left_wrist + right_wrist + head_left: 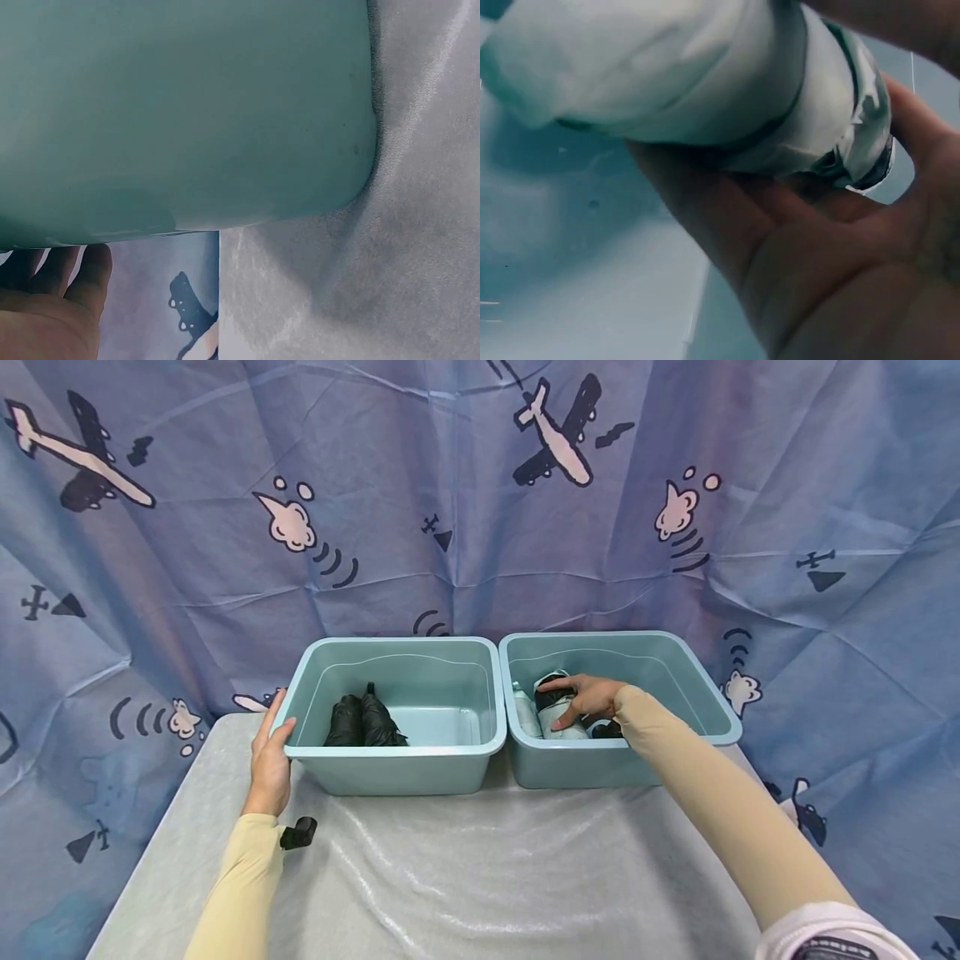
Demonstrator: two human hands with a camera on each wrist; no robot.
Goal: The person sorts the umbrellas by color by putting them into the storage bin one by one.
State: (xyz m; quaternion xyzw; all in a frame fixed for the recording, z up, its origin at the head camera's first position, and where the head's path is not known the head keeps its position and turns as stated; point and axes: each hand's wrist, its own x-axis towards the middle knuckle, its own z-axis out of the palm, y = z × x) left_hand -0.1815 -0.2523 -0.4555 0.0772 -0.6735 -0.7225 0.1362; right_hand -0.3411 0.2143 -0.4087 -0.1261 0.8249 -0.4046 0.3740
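Note:
My right hand (592, 697) reaches into the right bin (731, 735) and grips a pale, plastic-looking rolled bundle (660, 67), fingers and thumb curled about it. A second pale bundle (527, 712) lies to its left against the bin wall, and black items (604, 728) show below the hand. On the far left, my left hand (270, 768) touches the rim of the left bin (397, 750), its fingers fairly straight along the outside. Inside that bin lie two black crinkled bundles (346, 721), side by side; one has a narrow end sticking up.
Both light green bins stand side by side at the back of a table (450, 877) covered in grey-white cloth. Behind them hangs a blue printed curtain (465, 502). A black piece (298, 832) sits at my left wrist.

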